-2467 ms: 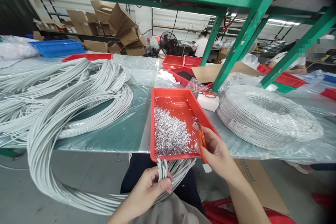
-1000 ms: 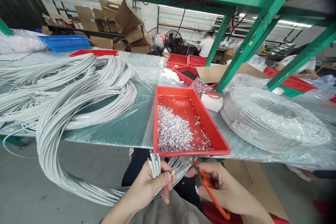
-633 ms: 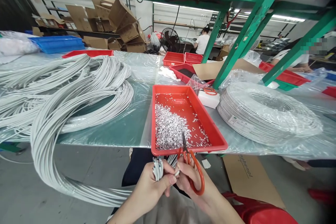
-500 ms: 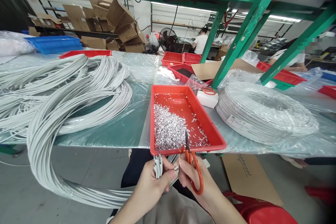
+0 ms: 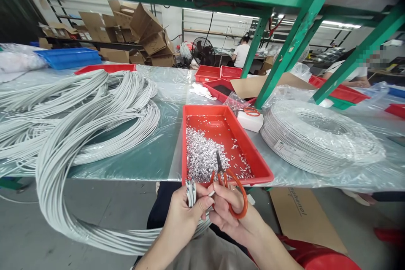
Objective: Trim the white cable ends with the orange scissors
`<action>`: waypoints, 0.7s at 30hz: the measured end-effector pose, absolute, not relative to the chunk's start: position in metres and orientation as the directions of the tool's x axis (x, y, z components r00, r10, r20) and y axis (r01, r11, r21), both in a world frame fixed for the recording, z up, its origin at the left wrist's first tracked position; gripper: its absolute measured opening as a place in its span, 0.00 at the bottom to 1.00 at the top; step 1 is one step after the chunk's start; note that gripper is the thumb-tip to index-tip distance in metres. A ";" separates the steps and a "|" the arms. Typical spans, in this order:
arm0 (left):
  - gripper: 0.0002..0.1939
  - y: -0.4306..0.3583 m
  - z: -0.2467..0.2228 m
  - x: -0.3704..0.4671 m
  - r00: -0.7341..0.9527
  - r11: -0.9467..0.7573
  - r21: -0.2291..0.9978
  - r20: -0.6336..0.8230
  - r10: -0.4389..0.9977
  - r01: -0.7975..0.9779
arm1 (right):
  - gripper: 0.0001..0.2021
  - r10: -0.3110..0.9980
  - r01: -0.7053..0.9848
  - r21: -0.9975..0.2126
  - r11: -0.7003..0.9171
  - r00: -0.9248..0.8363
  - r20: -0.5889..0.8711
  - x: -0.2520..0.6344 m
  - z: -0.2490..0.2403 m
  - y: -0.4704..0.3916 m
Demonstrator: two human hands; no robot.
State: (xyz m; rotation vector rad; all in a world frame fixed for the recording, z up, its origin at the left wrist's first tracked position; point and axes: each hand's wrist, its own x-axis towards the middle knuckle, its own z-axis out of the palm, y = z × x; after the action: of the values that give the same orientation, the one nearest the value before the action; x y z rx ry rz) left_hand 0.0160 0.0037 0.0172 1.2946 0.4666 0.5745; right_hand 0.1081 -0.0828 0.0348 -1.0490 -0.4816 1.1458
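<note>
My left hand [image 5: 186,213] is closed round the ends of a bundle of light grey cables [image 5: 190,193], in front of the red tray [image 5: 259,158]. One cable end [image 5: 211,193] sits between the thumb and fingers of both hands. Orange-handled scissors [image 5: 242,196] hang on my right hand [image 5: 232,211], their dark blades pointing up over the tray. My right fingertips pinch at the cable end. Small silvery pieces [image 5: 204,152] are heaped in the left part of the tray. The cable bundle loops down from the table on the left to my lap.
Coils of grey cable [image 5: 126,114] cover the left of the table [image 5: 167,135]. On the right lies a wrapped cable coil [image 5: 316,139] beside a white box [image 5: 249,120]. Green posts [image 5: 297,42] rise behind. Two people are farther back.
My right hand and the scissors have turned, the blades tilting left and the handle rising slightly. The fingertips of both hands are closer together. The view has tipped up a little.
</note>
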 end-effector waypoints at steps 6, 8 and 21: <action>0.11 0.006 0.017 0.014 0.729 0.101 0.986 0.028 0.684 -0.133 | 0.14 0.859 -0.346 -0.933 0.093 0.502 -0.100 0.108 0.038 -0.080; 0.11 0.006 0.016 0.013 0.743 0.093 0.988 0.027 0.669 -0.119 | 0.13 0.834 -0.255 -0.961 0.104 0.549 -0.055 0.109 0.037 -0.080; 0.17 0.004 0.014 0.013 0.807 0.269 0.956 -0.064 0.587 -0.120 | 0.08 0.853 0.123 -0.991 0.050 0.511 0.107 0.118 0.040 -0.093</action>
State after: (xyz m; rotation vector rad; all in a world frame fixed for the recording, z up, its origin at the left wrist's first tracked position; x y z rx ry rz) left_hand 0.0127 0.0044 0.0144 1.2131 0.4533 0.4989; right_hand 0.1183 -0.0925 0.0403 -1.4339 -0.9085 0.6923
